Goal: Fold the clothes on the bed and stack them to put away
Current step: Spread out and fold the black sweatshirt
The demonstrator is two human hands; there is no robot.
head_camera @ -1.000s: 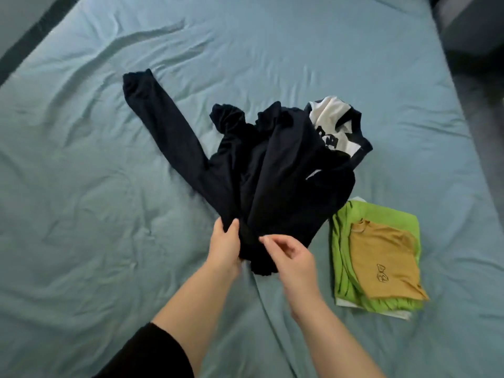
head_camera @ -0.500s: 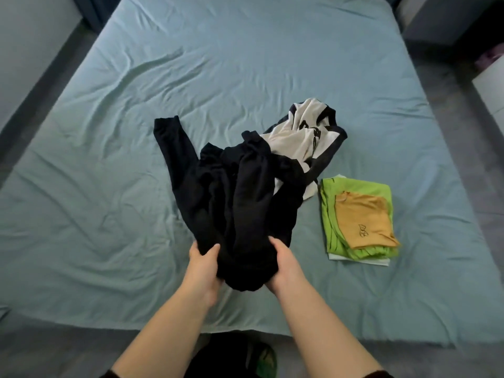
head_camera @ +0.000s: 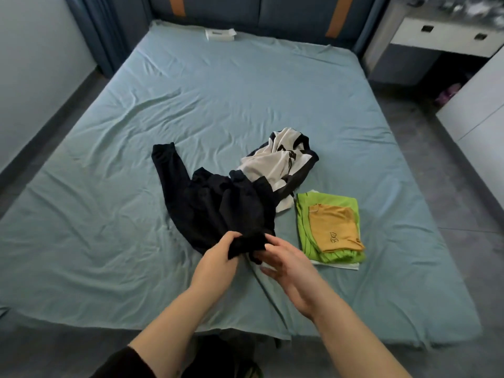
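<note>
A crumpled black garment [head_camera: 207, 203] lies on the teal bed sheet [head_camera: 109, 214], one long leg or sleeve stretched up to the left. My left hand [head_camera: 218, 259] grips its near end, fingers curled into the cloth. My right hand [head_camera: 286, 261] is just right of it, fingers fairly straight and touching the same bunched end. Behind the black piece lies a rumpled white and black shirt [head_camera: 278, 159]. To the right sits a folded stack: a mustard shirt [head_camera: 334, 227] on a green one [head_camera: 308, 236], with something white under them.
A white box [head_camera: 220, 34] lies near the padded headboard [head_camera: 259, 12]. A white drawer unit [head_camera: 447, 36] stands at the far right, a white cabinet [head_camera: 477, 118] nearer on the right. Grey floor runs along both sides of the bed.
The view has pulled back and up, showing the whole bed. My left hand has closed over the black garment's near end, and my right hand has loosened from cupping it to touching it.
</note>
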